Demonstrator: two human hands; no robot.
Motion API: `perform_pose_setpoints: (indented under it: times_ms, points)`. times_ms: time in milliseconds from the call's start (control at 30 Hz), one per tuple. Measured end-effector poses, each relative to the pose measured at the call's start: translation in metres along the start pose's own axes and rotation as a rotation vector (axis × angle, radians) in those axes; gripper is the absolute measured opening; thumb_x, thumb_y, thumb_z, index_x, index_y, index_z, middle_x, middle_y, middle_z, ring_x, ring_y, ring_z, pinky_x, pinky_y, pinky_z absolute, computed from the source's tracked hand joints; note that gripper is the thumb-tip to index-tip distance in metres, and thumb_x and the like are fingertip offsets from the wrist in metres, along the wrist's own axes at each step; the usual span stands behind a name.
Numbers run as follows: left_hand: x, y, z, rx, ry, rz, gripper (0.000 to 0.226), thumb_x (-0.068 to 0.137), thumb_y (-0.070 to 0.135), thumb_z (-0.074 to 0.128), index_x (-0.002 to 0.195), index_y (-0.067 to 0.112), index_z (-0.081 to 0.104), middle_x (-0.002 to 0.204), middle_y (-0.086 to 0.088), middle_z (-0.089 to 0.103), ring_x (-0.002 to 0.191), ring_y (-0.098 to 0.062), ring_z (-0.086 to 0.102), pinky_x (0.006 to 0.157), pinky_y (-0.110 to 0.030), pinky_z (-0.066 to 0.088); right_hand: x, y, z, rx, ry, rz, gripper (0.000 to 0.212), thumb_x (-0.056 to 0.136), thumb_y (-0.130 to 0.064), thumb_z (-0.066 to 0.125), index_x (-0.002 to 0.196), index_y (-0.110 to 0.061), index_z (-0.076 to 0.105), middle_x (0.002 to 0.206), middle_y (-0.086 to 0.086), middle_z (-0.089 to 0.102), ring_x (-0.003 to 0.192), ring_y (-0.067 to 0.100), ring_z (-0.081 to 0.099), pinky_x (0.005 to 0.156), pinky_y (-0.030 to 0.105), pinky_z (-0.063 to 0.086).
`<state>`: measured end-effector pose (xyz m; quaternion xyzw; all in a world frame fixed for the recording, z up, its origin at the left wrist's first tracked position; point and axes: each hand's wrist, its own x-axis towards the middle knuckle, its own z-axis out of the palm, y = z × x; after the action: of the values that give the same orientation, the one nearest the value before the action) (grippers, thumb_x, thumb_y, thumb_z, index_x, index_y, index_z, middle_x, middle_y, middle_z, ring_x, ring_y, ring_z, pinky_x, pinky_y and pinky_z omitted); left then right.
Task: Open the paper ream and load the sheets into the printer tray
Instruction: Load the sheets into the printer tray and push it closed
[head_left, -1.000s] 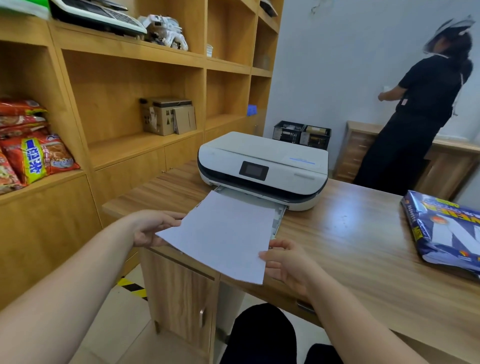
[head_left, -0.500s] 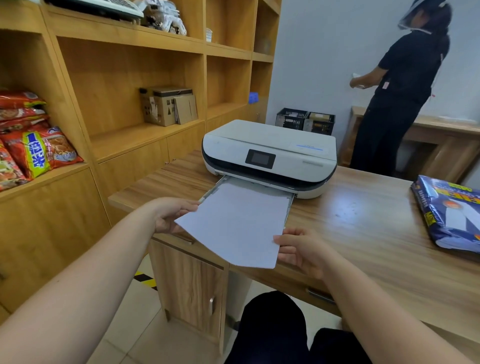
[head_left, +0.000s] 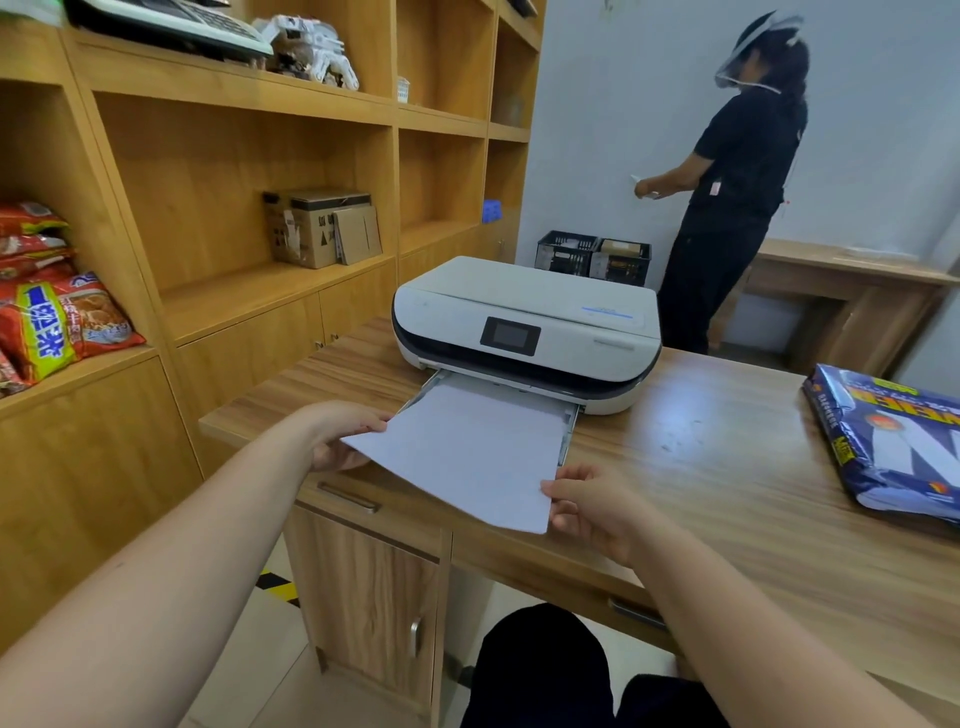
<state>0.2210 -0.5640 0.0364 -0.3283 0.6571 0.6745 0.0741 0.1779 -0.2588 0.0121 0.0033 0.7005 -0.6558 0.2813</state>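
Left hand (head_left: 340, 439) fingers curled, pinching the left edge of the sheets (head_left: 467, 452), thumb on top, other fingers under the paper. Right hand (head_left: 589, 506) fingers bent, gripping the sheets' near right corner, thumb on top at the edge. Both forearms reach in from the bottom of the view.

Sheets are white, a thin stack, count unclear. Far end sits inside the printer tray (head_left: 569, 428), near end hangs out past the desk edge, skewed slightly to the left. Tray is pulled out from the front bottom of the printer (head_left: 524, 327), a white unit with a dark band and a small dark screen.

Printer stands on a wood desk (head_left: 727, 467). Paper ream (head_left: 893, 441) in blue wrapper lies on the desk well apart to the right, near end looks open with white paper showing.

Wood shelving (head_left: 234, 208) to the left holds red snack bags (head_left: 57, 327) and a cardboard box (head_left: 317, 228). 2 black crates (head_left: 592, 257) sit behind the printer. A person in black (head_left: 727, 197) stands at the far wall, back turned.
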Motion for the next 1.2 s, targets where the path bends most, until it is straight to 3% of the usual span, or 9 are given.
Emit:
perform_pose_setpoints:
  times_ms: [67, 167, 300, 467, 600, 733, 900, 1067, 1200]
  points:
    - [0.006, 0.002, 0.001, 0.016, 0.014, -0.012, 0.026, 0.091, 0.001, 0.055, 0.112, 0.01, 0.068, 0.109, -0.009, 0.071, 0.084, -0.016, 0.066, 0.062, -0.023, 0.057, 0.002, 0.0, 0.0, 0.026, 0.018, -0.006, 0.028, 0.089, -0.005, 0.065, 0.114, -0.001, 0.053, 0.097, 0.025, 0.066, 0.063, 0.021, 0.062, 0.047, 0.022, 0.052]
    - [0.012, 0.005, 0.005, 0.025, 0.033, -0.028, 0.026, 0.092, 0.002, 0.055, 0.111, 0.011, 0.069, 0.112, -0.009, 0.07, 0.083, -0.015, 0.066, 0.05, -0.021, 0.057, 0.002, -0.001, 0.001, 0.081, 0.008, -0.004, 0.033, 0.089, -0.008, 0.065, 0.117, -0.003, 0.049, 0.085, 0.017, 0.057, 0.047, 0.015, 0.058, 0.049, 0.025, 0.053]
    - [0.018, 0.009, 0.008, 0.024, 0.052, -0.018, 0.026, 0.09, 0.001, 0.056, 0.11, 0.009, 0.07, 0.103, -0.011, 0.072, 0.085, -0.017, 0.067, 0.05, -0.021, 0.057, -0.004, -0.001, -0.001, 0.135, -0.077, 0.041, 0.038, 0.085, 0.0, 0.067, 0.116, -0.004, 0.045, 0.077, 0.016, 0.057, 0.051, 0.018, 0.057, 0.048, 0.026, 0.054]
    - [0.01, 0.013, 0.015, -0.034, 0.034, -0.013, 0.012, 0.089, 0.004, 0.062, 0.098, -0.001, 0.067, 0.072, -0.01, 0.072, 0.066, -0.019, 0.068, 0.048, -0.024, 0.056, 0.001, 0.001, -0.003, 0.216, -0.088, 0.041, 0.046, 0.085, 0.009, 0.063, 0.124, -0.004, 0.043, 0.083, 0.019, 0.061, 0.051, 0.02, 0.063, 0.044, 0.023, 0.053]
    - [0.004, 0.011, 0.008, -0.106, 0.001, -0.029, 0.014, 0.088, 0.001, 0.061, 0.101, 0.0, 0.067, 0.093, -0.014, 0.069, 0.079, -0.021, 0.066, 0.051, -0.028, 0.057, 0.008, 0.001, -0.005, 0.231, -0.074, 0.026, 0.049, 0.085, 0.01, 0.061, 0.128, -0.006, 0.043, 0.093, 0.021, 0.06, 0.051, 0.019, 0.063, 0.044, 0.022, 0.052]
    - [0.001, 0.004, 0.003, -0.096, -0.007, -0.053, 0.021, 0.085, -0.005, 0.06, 0.101, 0.005, 0.07, 0.1, -0.013, 0.064, 0.079, -0.02, 0.062, 0.046, -0.024, 0.057, 0.017, -0.001, -0.007, 0.251, -0.06, 0.016, 0.048, 0.086, 0.009, 0.059, 0.13, -0.005, 0.043, 0.096, 0.021, 0.06, 0.05, 0.018, 0.062, 0.043, 0.022, 0.052]
    - [0.0, 0.005, 0.008, -0.076, 0.003, -0.033, 0.027, 0.088, -0.009, 0.054, 0.106, 0.006, 0.067, 0.101, -0.014, 0.059, 0.082, -0.021, 0.062, 0.054, -0.026, 0.058, 0.019, -0.001, -0.007, 0.245, -0.062, 0.008, 0.048, 0.087, 0.004, 0.062, 0.131, -0.004, 0.043, 0.096, 0.021, 0.058, 0.05, 0.019, 0.062, 0.043, 0.023, 0.052]
    - [0.007, 0.012, 0.016, -0.035, 0.04, -0.027, 0.029, 0.091, -0.009, 0.052, 0.112, 0.006, 0.065, 0.114, -0.016, 0.057, 0.083, -0.023, 0.063, 0.052, -0.026, 0.058, 0.011, -0.003, -0.007, 0.22, -0.165, 0.028, 0.062, 0.084, 0.005, 0.065, 0.137, -0.012, 0.037, 0.103, 0.031, 0.067, 0.063, 0.026, 0.069, 0.051, 0.027, 0.056]
    - [0.01, 0.016, 0.019, -0.054, 0.036, -0.017, 0.026, 0.092, -0.008, 0.051, 0.111, 0.004, 0.064, 0.104, -0.016, 0.059, 0.082, -0.024, 0.062, 0.053, -0.027, 0.058, 0.015, -0.004, -0.005, 0.259, -0.132, 0.038, 0.07, 0.083, 0.016, 0.06, 0.141, -0.013, 0.033, 0.1, 0.032, 0.068, 0.076, 0.032, 0.073, 0.058, 0.031, 0.058]
